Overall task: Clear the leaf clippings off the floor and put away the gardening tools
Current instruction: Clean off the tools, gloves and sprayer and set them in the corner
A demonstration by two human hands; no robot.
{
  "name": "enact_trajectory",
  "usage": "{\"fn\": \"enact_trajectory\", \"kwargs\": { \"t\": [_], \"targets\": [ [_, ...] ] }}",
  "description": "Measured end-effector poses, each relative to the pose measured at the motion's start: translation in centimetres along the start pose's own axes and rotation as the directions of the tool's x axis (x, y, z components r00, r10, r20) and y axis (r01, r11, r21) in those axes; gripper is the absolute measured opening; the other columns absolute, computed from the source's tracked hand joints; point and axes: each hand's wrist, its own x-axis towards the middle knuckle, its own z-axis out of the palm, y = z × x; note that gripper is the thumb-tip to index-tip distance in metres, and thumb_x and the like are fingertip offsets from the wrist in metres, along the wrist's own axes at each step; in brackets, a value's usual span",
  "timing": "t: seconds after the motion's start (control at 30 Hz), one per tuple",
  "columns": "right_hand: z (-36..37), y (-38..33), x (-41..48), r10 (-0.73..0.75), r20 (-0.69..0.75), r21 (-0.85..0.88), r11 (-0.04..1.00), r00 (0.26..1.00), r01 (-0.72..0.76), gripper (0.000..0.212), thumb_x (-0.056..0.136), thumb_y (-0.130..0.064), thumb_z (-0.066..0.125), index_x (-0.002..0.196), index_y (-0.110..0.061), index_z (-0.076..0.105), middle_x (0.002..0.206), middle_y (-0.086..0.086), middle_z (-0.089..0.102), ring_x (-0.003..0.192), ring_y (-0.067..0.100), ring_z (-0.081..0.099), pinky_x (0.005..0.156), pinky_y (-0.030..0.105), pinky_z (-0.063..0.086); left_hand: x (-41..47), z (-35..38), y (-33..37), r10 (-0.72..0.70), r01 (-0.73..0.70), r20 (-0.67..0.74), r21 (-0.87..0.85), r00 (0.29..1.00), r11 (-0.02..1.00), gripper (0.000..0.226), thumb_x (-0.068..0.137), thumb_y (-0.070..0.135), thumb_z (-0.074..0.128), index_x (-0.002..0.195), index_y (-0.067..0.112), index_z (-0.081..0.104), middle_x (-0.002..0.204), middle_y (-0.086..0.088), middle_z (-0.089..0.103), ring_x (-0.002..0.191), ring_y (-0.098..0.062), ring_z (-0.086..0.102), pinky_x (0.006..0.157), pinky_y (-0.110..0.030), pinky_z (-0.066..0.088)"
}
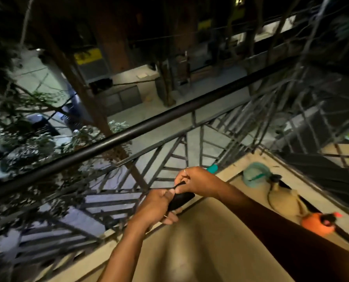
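The left hand (155,206) was curled round a black tool handle (180,199), fingers wrapped under it and thumb on top. Just above, the right hand (198,180) pinched the thin black loop (178,185) that came off the handle's end between thumb and fingertips. Both hands were raised in front of the balcony railing (112,144). A teal tip (212,168) showed just behind the right hand (whether it belonged to the same tool I could not tell). Beyond them, along the corner ledge (236,169), stood a teal-green vessel (252,176), a beige spray bottle (289,198) beside it, and an orange sprayer (317,223) nearer the person. The tan floor (200,251) ran below the arms, too blurred and dim to say whether any clippings lay on it. Judged from this, the work looked to be in its putting-away part: 1 tool was in hand, likely being readied to hang by its loop, and the 3 containers on the ledge had not been stowed, if they counted as tools at all. The sweeping could not be confirmed either way. The count: 2 hands, 1 handle, 1 loop, 1 teal tip, 3 containers, 1 railing.
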Motion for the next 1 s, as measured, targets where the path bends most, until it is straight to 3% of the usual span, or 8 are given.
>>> {"fn": "enact_trajectory", "kwargs": {
  "t": [0.1,0.23,0.33,0.47,0.57,0.7,0.9,1.0],
  "targets": [
    [-2.5,5.6,-2.5,0.018,-0.193,-0.148,0.988,0.981,-0.047,0.051,0.073,-0.057,0.080,0.118,-0.035,0.069,0.119,-0.009,0.061,0.118,0.013,0.050,0.105,0.034,0.041,1.7,6.4,2.2,0.056,-0.057,-0.047,-0.030,0.997,0.998,0.042,0.112,0.032,0.034,0.101,0.008,0.066,0.074,-0.010,0.074,0.053,-0.022,0.060,0.049,-0.027,0.049],
    [-5.1,11.7,-6.5,0.173,-0.524,0.005,0.980,0.834,-0.200,0.074,0.063,-0.056,0.084,0.130,-0.033,0.062,0.138,-0.001,0.048,0.131,0.021,0.037,0.112,0.039,0.034,3.4,14.1,4.9,0.090,-0.093,-0.077,-0.035,0.993,0.995,0.046,0.112,0.027,0.034,0.085,0.008,0.065,0.073,-0.014,0.072,0.045,-0.019,0.054,0.047,-0.025,0.043],
    [-7.4,16.0,-9.1,0.363,-0.551,0.236,0.931,0.751,-0.277,0.095,0.062,-0.051,0.086,0.144,-0.022,0.049,0.140,0.003,0.045,0.130,0.021,0.043,0.110,0.035,0.036,4.9,19.5,7.4,0.093,-0.093,-0.026,-0.004,0.995,0.996,0.042,0.112,0.026,0.035,0.091,0.007,0.066,0.067,-0.009,0.073,0.044,-0.017,0.055,0.046,-0.023,0.042],
    [-9.6,21.6,-10.7,0.571,-0.389,0.589,0.758,0.723,-0.282,0.114,0.064,-0.051,0.086,0.152,-0.006,0.030,0.136,0.008,0.054,0.121,0.023,0.057,0.105,0.036,0.047,6.7,24.8,9.7,0.094,-0.095,0.078,0.008,0.993,0.995,0.030,0.112,0.022,0.036,0.105,0.007,0.061,0.068,0.005,0.074,0.046,-0.010,0.058,0.043,-0.022,0.042],
    [-10.5,26.2,-10.8,0.635,-0.320,0.615,0.703,0.703,-0.356,0.092,0.061,-0.069,0.071,0.127,-0.005,0.056,0.106,0.008,0.071,0.096,0.022,0.068,0.092,0.041,0.055,8.5,27.6,11.3,0.063,-0.072,0.179,0.045,0.982,0.996,0.024,0.112,0.023,0.037,0.107,0.014,0.059,0.084,0.004,0.077,0.055,-0.010,0.062,0.048,-0.024,0.047],
    [-13.3,28.8,-10.6,0.670,-0.279,0.716,0.623,0.688,-0.316,0.022,0.086,-0.030,0.078,0.090,-0.011,0.069,0.093,0.014,0.073,0.091,0.030,0.068,0.089,0.046,0.056,12.7,29.9,13.1,-0.005,-0.023,0.248,0.110,0.969,0.994,0.022,0.111,0.026,0.041,0.116,0.015,0.060,0.092,0.000,0.078,0.068,-0.014,0.067,0.058,-0.027,0.052],
    [-17.8,35.1,-6.1,0.764,-0.106,0.854,0.397,0.637,-0.335,0.011,0.092,-0.015,0.074,0.092,-0.008,0.065,0.077,0.008,0.061,0.061,0.013,0.056,0.049,0.020,0.046,22.8,32.6,16.1,-0.127,0.102,0.216,0.127,0.968,0.987,0.010,0.102,0.022,0.061,0.109,0.016,0.060,0.083,-0.006,0.073,0.051,-0.014,0.060,0.045,-0.023,0.040],
    [-19.6,40.5,-1.6,0.812,-0.072,0.880,0.325,0.580,-0.345,0.006,0.091,-0.011,0.074,0.092,-0.010,0.069,0.076,0.010,0.065,0.053,0.013,0.056,0.046,0.020,0.046,29.9,34.2,17.8,-0.156,0.124,0.207,0.158,0.966,0.980,0.006,0.098,0.017,0.067,0.096,0.020,0.063,0.069,-0.001,0.067,0.048,-0.016,0.053,0.045,-0.022,0.037]
  ]
}}
